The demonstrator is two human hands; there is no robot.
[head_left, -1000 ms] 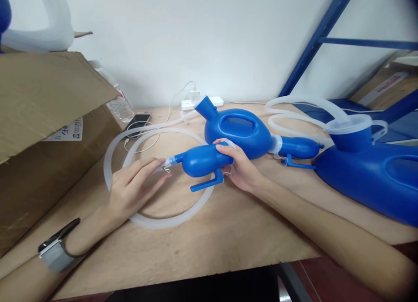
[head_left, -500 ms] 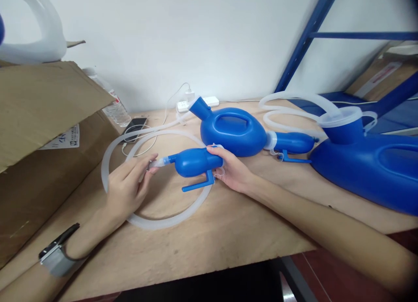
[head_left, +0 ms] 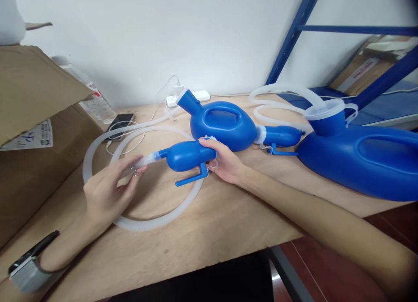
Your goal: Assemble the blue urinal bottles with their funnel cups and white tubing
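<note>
My right hand is closed round the right end of a blue plastic urinal head, a rounded piece with a side lever and a narrow spout. The spout's left end sits in the clear end of a translucent corrugated hose. Between thumb and fingers, my left hand pinches that hose just short of the joint. The rest of the hose loops over the wooden table. Behind my right hand lies a blue urinal bottle with a similar blue head beside its base.
A larger blue bottle with a hose in its funnel mouth stands at the right. On the left are a cardboard box, a water bottle and a phone. A power strip lies by the wall, near blue shelving.
My left hand has slid back along the hose, away from the blue head, so more of the hose end shows. The whole view has shifted slightly; my right hand keeps its grip.
</note>
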